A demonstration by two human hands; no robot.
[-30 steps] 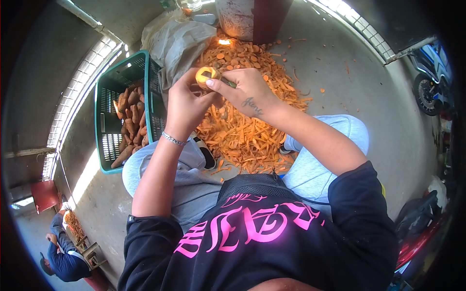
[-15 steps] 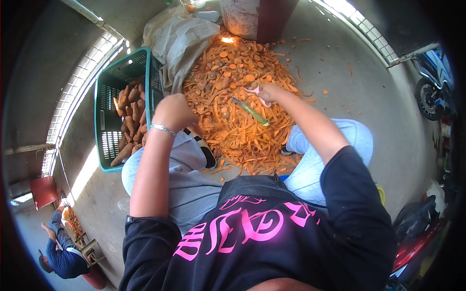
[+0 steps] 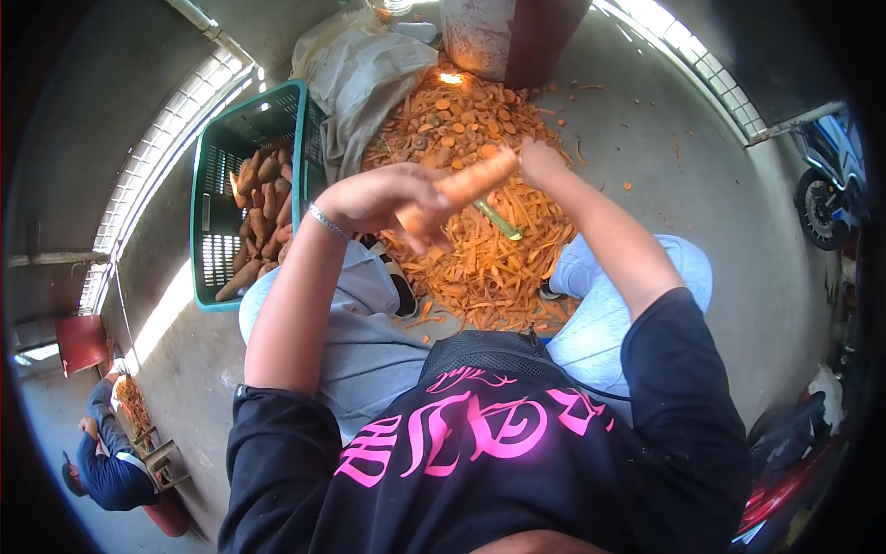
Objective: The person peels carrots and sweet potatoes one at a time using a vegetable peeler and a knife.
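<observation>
One peeled carrot (image 3: 484, 175) is lying aslant above the orange heap of peelings (image 3: 480, 277), with my left grip (image 3: 388, 197) grasping its lower end, while the right grip (image 3: 538, 162) is blurring beside the tip and I am not managing to tell whether it is holding anything. I am worrying that the bare surface could be slipping on any quick turn, dropping the carrot near the green-handled knife (image 3: 503, 224), where a hasty retrieval could be risking a cut.
</observation>
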